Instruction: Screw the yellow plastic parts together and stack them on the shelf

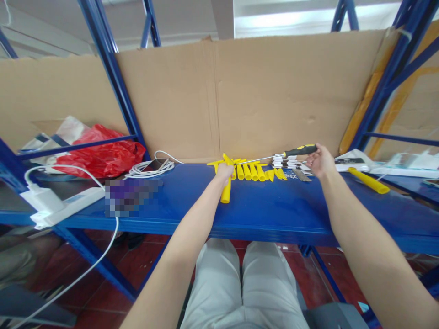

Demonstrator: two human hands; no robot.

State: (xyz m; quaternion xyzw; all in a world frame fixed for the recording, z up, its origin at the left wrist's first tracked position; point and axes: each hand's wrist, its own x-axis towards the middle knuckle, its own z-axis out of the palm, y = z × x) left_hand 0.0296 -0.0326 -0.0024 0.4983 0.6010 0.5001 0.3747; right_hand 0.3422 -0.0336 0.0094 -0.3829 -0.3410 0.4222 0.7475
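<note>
Holds a yellow T-shaped piece [225, 195] in the left hand [225, 171], over the middle of the blue desk [274, 210]. Pinches the back end of a black and yellow screwdriver [300, 150] with the right hand [322, 161]. Points its thin rod [262, 158] left, at the top of the yellow piece (cannot tell if touching). Has more yellow pieces [254, 172] in a row just to the right of the left hand, near a striped white stack [284, 161].

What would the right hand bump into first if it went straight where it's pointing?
Probably the big cardboard at the back: the right hand, holding the end of the screwdriver, seems to point forward at it. How big the gap is, I can't tell.
</note>
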